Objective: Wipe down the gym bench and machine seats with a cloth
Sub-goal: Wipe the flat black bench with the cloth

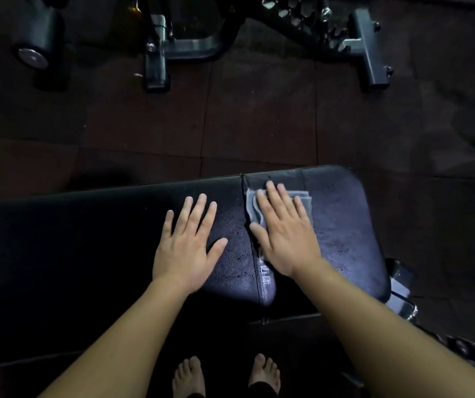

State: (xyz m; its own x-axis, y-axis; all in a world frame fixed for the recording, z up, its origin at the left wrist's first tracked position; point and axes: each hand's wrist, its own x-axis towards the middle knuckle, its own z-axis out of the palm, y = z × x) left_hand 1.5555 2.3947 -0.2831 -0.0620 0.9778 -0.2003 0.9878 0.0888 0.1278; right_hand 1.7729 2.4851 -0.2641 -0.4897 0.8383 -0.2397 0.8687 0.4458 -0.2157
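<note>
A black padded gym bench (pixel 87 239) runs across the lower half of the head view, split by a seam into a long pad on the left and a shorter seat pad (pixel 345 225) on the right. A folded grey cloth (pixel 255 209) lies on the seat pad just right of the seam. My right hand (pixel 283 229) lies flat on top of the cloth, fingers spread, pressing it onto the pad. My left hand (pixel 188 242) rests flat and bare on the long pad, just left of the seam, fingers apart, holding nothing.
Dark rubber floor tiles (pixel 259 124) stretch beyond the bench. Grey machine frames and feet (pixel 155 67) stand at the top, with another foot (pixel 372 50) at the top right. Metal bench hardware (pixel 399 294) sticks out at the right. My bare feet (pixel 190 377) stand below the bench.
</note>
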